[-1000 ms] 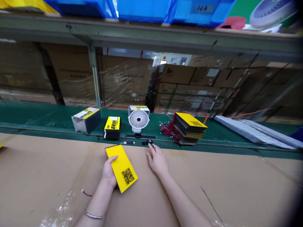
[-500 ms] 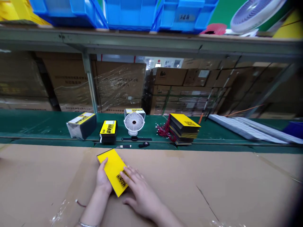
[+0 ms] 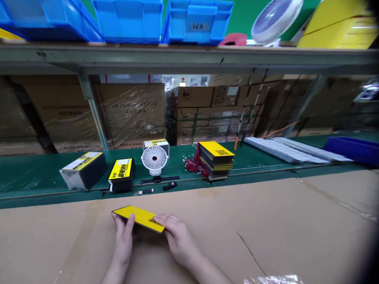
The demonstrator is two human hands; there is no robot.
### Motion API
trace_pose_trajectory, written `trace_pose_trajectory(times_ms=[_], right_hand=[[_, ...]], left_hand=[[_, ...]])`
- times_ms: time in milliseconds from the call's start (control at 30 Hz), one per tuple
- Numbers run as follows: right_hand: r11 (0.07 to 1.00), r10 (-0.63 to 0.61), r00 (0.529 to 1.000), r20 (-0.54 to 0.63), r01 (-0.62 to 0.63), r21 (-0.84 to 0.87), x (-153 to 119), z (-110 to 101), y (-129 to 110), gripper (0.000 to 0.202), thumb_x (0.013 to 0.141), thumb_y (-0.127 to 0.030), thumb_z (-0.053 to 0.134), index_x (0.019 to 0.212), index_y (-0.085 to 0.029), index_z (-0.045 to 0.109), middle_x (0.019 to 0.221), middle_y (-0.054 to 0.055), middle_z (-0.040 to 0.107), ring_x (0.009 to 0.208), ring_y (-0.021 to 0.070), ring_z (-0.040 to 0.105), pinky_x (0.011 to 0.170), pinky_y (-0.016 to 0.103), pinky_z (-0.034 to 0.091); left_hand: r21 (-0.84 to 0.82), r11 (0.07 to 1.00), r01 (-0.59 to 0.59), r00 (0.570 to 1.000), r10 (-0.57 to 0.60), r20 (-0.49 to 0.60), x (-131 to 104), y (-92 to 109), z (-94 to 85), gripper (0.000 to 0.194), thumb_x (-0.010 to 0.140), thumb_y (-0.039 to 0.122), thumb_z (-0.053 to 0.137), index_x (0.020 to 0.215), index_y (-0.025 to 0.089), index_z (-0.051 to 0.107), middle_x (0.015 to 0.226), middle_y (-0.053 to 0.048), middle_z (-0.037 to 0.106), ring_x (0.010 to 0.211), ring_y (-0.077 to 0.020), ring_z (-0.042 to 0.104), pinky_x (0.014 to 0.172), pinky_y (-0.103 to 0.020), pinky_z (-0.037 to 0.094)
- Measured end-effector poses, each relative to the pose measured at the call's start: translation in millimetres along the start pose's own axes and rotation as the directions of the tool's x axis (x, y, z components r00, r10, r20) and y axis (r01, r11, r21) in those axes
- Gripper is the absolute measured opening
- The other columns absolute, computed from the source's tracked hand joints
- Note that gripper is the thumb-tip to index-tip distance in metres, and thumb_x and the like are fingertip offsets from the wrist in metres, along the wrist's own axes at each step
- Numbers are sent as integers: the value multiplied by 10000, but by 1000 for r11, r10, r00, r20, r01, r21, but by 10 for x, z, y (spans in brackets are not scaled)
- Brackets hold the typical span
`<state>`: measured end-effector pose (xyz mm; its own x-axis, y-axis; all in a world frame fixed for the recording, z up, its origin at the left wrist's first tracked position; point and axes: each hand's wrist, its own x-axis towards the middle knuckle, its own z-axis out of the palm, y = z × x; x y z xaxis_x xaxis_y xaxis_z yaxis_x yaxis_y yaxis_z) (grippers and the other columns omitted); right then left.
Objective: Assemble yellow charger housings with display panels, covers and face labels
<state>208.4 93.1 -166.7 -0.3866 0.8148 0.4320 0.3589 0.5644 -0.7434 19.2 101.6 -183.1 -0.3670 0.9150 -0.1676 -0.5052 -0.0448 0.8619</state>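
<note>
A flat yellow panel (image 3: 138, 217) with a QR code on its face and a dark edge is held above the cardboard, tilted. My left hand (image 3: 123, 232) grips its left end, thumb on the near edge and fingers underneath. At the right end my right hand (image 3: 177, 232) pinches it, fingers lying over the QR code and thumb below. The panel's underside is hidden. Beyond it, on the green bench, stands a stack of similar yellow-topped dark panels (image 3: 217, 157), with a bundle of red wires (image 3: 195, 163) at its left side.
A small white fan (image 3: 154, 158), a black-and-yellow box (image 3: 121, 174) and a wrapped grey box (image 3: 84, 170) stand behind the cardboard sheet (image 3: 266, 221). A watch (image 3: 158, 179) and a knife (image 3: 144, 192) lie near its far edge. Blue bins (image 3: 127, 21) line the shelf above.
The panel has been tipped flatter to my view. My right hand went from resting spread on its face to gripping its right end. The camera view has turned rightward.
</note>
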Motion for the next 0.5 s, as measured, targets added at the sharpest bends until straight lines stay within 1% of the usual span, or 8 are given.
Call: trace_pose_trajectory(times_ms=[67, 100, 200, 267, 300, 400, 433, 500], right_hand=[[998, 44, 998, -54, -42, 50, 4, -38, -16, 332, 885, -179, 397, 1122, -278, 607, 1088, 28, 651, 1023, 171, 583, 925, 323, 446], [994, 76, 995, -68, -71, 77, 8, -50, -27, 309, 894, -204, 396, 1098, -273, 618, 1054, 31, 660, 985, 173, 597, 891, 314, 460], [970, 192, 979, -69, -179, 163, 22, -51, -21, 263, 901, -282, 411, 986, -247, 657, 953, 32, 677, 894, 185, 623, 822, 308, 479], [945, 273, 959, -73, -253, 207, 24, -28, 36, 238, 871, -332, 471, 944, -228, 672, 910, 35, 683, 868, 197, 630, 814, 320, 485], [933, 305, 949, -76, -282, 223, 20, -12, 75, 236, 843, -345, 516, 980, -226, 667, 905, 35, 684, 868, 201, 632, 828, 330, 484], [919, 339, 938, -79, -312, 241, -7, 47, 188, 417, 747, -336, 641, 1152, -248, 594, 901, 15, 690, 891, 198, 634, 919, 363, 446], [917, 343, 936, -77, -316, 243, -17, 68, 214, 445, 721, -334, 666, 1153, -255, 595, 895, 9, 693, 891, 197, 636, 935, 368, 436], [914, 352, 933, -79, -325, 243, -30, 106, 246, 371, 695, -350, 686, 1051, -252, 657, 910, 16, 699, 905, 206, 636, 935, 373, 437]], left_hand=[[88, 990, -111, 992, 115, -49, 29, 32, -35, 470, 790, 337, 619, 1233, 338, 462, 1428, 66, 336, 1356, -130, 191, 1113, -204, 108], [124, 982, -144, 988, 150, -43, 43, 51, -59, 417, 809, 382, 583, 1213, 329, 491, 1424, 57, 348, 1346, -137, 223, 1113, -213, 119], [204, 961, -189, 982, 190, 14, 73, 91, -140, 394, 835, 509, 465, 1089, 238, 597, 1218, -51, 570, 1213, -211, 445, 1089, -322, 244], [241, 950, -201, 980, 198, 36, 87, 91, -186, 436, 824, 547, 447, 996, 193, 635, 1045, -84, 652, 1093, -244, 540, 1047, -373, 309], [251, 947, -202, 979, 196, 49, 93, 86, -205, 438, 818, 547, 455, 946, 177, 651, 999, -92, 667, 1055, -251, 561, 1027, -379, 333], [242, 953, -182, 982, 164, 94, 125, 50, -246, 411, 818, 496, 456, 822, 151, 680, 939, -103, 687, 1021, -262, 578, 985, -377, 375], [227, 959, -167, 984, 147, 102, 142, 34, -256, 405, 820, 473, 440, 792, 150, 683, 927, -103, 691, 1025, -262, 577, 983, -377, 376], [191, 973, -127, 989, 111, 93, 184, -4, -269, 400, 815, 430, 405, 761, 151, 688, 915, -97, 698, 1042, -261, 570, 995, -386, 364]])
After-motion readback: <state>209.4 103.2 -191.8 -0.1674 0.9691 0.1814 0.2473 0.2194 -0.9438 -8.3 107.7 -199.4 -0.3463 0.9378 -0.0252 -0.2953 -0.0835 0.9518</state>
